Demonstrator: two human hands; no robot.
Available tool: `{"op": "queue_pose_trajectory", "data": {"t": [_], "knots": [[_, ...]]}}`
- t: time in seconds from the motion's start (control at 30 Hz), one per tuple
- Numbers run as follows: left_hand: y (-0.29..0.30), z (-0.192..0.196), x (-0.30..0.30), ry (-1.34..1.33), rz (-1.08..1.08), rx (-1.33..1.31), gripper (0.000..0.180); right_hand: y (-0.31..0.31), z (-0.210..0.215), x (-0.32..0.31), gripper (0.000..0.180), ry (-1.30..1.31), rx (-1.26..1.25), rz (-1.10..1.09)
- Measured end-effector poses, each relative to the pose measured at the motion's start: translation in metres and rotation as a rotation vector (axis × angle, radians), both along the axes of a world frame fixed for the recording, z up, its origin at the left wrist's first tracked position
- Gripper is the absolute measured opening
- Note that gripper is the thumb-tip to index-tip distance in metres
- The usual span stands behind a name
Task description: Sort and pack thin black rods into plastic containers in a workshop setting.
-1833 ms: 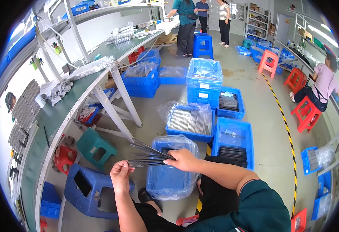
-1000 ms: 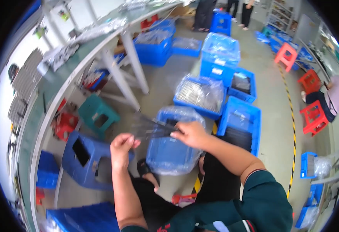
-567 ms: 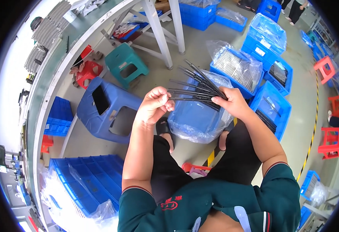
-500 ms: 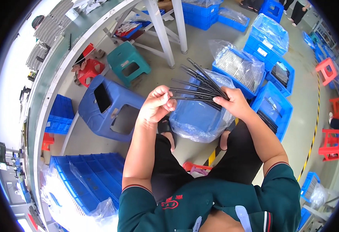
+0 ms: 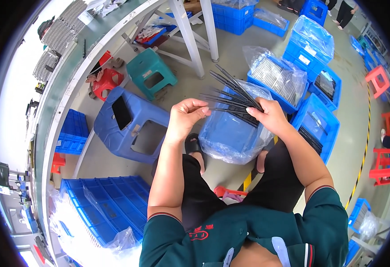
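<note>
Near the frame's centre, the right hand clamped a fanned bundle of thin dark rods. The left hand, fingers curled, pinched the rods' near ends. Both hovered above a plastic-lined blue bin, beside a blue stool.

Bare floor lies open ahead of the left hand. The bin sits directly below both hands. A blue stool blocks the left side; lined crates and close off the right, beyond the right hand.
</note>
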State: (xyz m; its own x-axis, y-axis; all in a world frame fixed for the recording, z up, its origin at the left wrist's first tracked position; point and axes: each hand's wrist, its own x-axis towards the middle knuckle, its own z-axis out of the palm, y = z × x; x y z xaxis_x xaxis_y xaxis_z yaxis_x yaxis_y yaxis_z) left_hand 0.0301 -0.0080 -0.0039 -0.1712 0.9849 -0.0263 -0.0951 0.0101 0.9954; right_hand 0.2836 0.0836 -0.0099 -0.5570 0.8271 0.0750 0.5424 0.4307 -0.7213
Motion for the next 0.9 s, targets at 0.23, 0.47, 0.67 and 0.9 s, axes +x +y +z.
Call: {"op": "queue_pose_trajectory", "data": {"t": [0.23, 0.47, 0.67, 0.9], "knots": [[-0.006, 0.007, -0.019, 0.051, 0.054, 0.062, 0.013, 0.004, -0.007, 0.0, 0.033, 0.098, -0.045, 0.027], [-0.004, 0.007, -0.016, -0.05, 0.061, 0.091, 0.014, -0.001, -0.001, -0.002, 0.033, 0.055, -0.19, 0.072], [-0.007, 0.004, -0.017, -0.055, -0.025, 0.06, 0.01, -0.001, 0.002, -0.002, 0.03, 0.022, -0.212, 0.111], [-0.005, 0.001, -0.009, -0.143, -0.056, 0.08, 0.009, -0.003, 0.001, -0.004, 0.03, 0.033, -0.06, 0.082]]}}
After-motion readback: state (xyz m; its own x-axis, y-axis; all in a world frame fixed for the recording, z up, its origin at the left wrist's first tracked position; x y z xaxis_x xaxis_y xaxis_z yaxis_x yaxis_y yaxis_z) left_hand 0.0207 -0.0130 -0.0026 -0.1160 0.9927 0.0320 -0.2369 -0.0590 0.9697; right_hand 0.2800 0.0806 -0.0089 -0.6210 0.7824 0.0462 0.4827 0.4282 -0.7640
